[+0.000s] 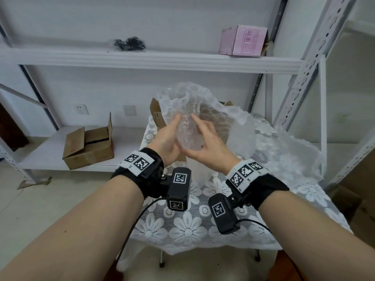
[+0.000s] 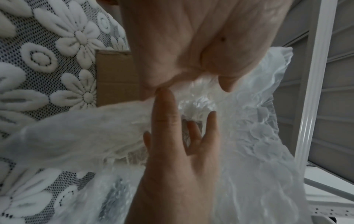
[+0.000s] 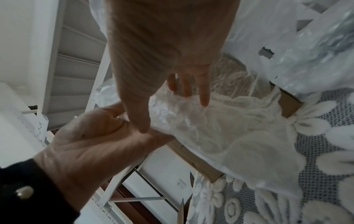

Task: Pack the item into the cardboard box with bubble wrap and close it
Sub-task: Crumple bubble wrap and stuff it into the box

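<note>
A crumpled sheet of clear bubble wrap [image 1: 186, 132] is held up over the table, in front of the open cardboard box [image 1: 157, 114]. My left hand [image 1: 168, 136] grips the bundle from the left with curled fingers; in the left wrist view the left hand [image 2: 191, 45] closes on the wrap [image 2: 258, 121]. My right hand [image 1: 205, 142] lies against the bundle's right side with straight, spread fingers. The right wrist view has the right hand [image 3: 162, 53] touching the wrap [image 3: 191, 118] beside the left hand [image 3: 91, 144]. What the wrap encloses cannot be made out. The wrap hides most of the box.
The table carries a white lace cloth [image 1: 186, 226], with more bubble wrap [image 1: 290, 159] spread at its right. A second open cardboard box [image 1: 89, 147] sits on the low shelf at left. On the upper shelf are a pink box [image 1: 243, 40] and a bag of black parts [image 1: 129, 44].
</note>
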Action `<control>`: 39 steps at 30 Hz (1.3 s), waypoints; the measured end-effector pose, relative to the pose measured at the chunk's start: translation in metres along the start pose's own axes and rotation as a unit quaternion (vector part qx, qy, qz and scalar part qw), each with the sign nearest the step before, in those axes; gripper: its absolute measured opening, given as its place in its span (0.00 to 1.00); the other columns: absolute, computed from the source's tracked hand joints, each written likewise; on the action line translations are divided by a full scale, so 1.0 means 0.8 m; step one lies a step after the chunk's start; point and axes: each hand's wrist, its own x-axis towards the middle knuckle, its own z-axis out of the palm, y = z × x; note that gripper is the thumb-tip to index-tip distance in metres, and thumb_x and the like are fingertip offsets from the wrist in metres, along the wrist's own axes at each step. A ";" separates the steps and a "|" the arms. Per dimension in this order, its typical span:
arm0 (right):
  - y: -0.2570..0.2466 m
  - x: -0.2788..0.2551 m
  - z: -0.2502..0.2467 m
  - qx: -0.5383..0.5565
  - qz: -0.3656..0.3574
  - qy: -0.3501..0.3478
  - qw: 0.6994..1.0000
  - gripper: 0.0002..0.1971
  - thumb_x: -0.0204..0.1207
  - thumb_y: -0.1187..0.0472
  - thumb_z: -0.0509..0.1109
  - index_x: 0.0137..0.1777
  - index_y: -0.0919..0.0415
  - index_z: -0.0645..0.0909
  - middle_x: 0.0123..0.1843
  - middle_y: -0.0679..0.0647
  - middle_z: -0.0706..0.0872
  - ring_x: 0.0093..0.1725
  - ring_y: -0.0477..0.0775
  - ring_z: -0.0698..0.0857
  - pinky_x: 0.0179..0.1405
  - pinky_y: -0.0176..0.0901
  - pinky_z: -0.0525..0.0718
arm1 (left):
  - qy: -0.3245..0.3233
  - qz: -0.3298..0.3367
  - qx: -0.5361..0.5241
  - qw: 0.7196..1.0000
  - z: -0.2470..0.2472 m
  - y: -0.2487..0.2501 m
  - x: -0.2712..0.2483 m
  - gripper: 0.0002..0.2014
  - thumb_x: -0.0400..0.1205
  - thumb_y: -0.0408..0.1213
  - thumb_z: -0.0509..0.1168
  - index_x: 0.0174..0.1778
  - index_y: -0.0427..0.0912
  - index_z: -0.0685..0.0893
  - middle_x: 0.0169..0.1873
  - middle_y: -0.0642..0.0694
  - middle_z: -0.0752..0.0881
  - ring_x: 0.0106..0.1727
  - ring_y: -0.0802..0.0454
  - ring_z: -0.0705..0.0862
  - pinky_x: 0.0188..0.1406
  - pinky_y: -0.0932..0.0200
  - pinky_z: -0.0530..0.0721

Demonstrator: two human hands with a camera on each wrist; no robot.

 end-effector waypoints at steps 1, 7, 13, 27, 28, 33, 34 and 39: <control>-0.001 0.000 0.000 0.009 0.010 -0.013 1.000 0.52 0.67 0.43 0.77 0.84 0.43 0.46 0.81 0.50 0.57 0.77 0.51 0.66 0.74 0.52 0.70 | -0.027 -0.009 0.022 0.999 0.002 0.000 -0.002 0.26 0.87 0.55 0.52 0.70 0.40 0.79 0.62 0.38 0.86 0.62 0.43 0.86 0.58 0.44 0.84; -0.009 0.001 -0.005 0.121 0.033 0.007 0.992 0.45 0.73 0.66 0.69 0.84 0.47 0.47 0.84 0.47 0.59 0.78 0.42 0.63 0.77 0.50 0.67 | -0.161 0.004 0.113 0.981 0.014 0.000 -0.015 0.27 0.83 0.49 0.59 0.77 0.40 0.70 0.68 0.37 0.81 0.65 0.42 0.83 0.57 0.43 0.85; -0.001 0.006 -0.024 0.253 0.112 0.056 0.959 0.23 0.79 0.70 0.62 0.73 0.53 0.75 0.68 0.52 0.83 0.66 0.52 0.81 0.68 0.56 0.79 | -0.139 0.029 0.139 0.980 -0.002 -0.005 -0.004 0.24 0.79 0.45 0.65 0.73 0.51 0.76 0.66 0.41 0.84 0.70 0.39 0.79 0.70 0.36 0.74; 0.006 -0.003 -0.023 0.404 0.152 -0.078 0.899 0.25 0.72 0.85 0.58 0.66 0.69 0.79 0.60 0.63 0.86 0.57 0.58 0.86 0.59 0.46 0.83 | -0.060 -0.030 0.047 0.997 -0.022 -0.026 0.013 0.26 0.73 0.29 0.72 0.69 0.29 0.79 0.65 0.31 0.83 0.67 0.34 0.82 0.64 0.40 0.81; 0.006 -0.003 -0.022 0.388 0.146 -0.072 0.907 0.24 0.72 0.84 0.60 0.65 0.67 0.81 0.60 0.62 0.87 0.56 0.56 0.86 0.60 0.45 0.83 | -0.055 -0.027 0.044 0.997 -0.022 -0.026 0.013 0.27 0.73 0.29 0.73 0.69 0.29 0.79 0.65 0.31 0.83 0.67 0.34 0.82 0.64 0.38 0.81; 0.007 -0.001 -0.025 0.347 0.127 -0.061 0.927 0.19 0.74 0.57 0.75 0.62 0.65 0.84 0.60 0.58 0.89 0.63 0.54 0.86 0.67 0.46 0.79 | -0.038 -0.011 0.043 0.998 -0.024 -0.024 0.016 0.29 0.70 0.26 0.75 0.69 0.27 0.78 0.64 0.31 0.83 0.66 0.33 0.82 0.64 0.37 0.81; 0.007 0.000 -0.024 0.347 0.135 -0.047 0.927 0.23 0.72 0.50 0.75 0.60 0.67 0.84 0.59 0.58 0.89 0.63 0.55 0.86 0.67 0.48 0.79 | -0.033 -0.009 0.037 0.999 -0.024 -0.023 0.015 0.29 0.70 0.25 0.74 0.69 0.28 0.78 0.64 0.31 0.84 0.65 0.34 0.83 0.64 0.37 0.81; 0.007 0.002 -0.025 0.308 0.170 0.048 0.935 0.15 0.81 0.54 0.67 0.48 0.68 0.85 0.44 0.61 0.88 0.43 0.56 0.86 0.39 0.41 0.84 | -0.052 -0.015 0.025 0.998 -0.025 -0.020 0.013 0.30 0.71 0.23 0.73 0.71 0.30 0.77 0.66 0.31 0.82 0.66 0.34 0.82 0.66 0.38 0.80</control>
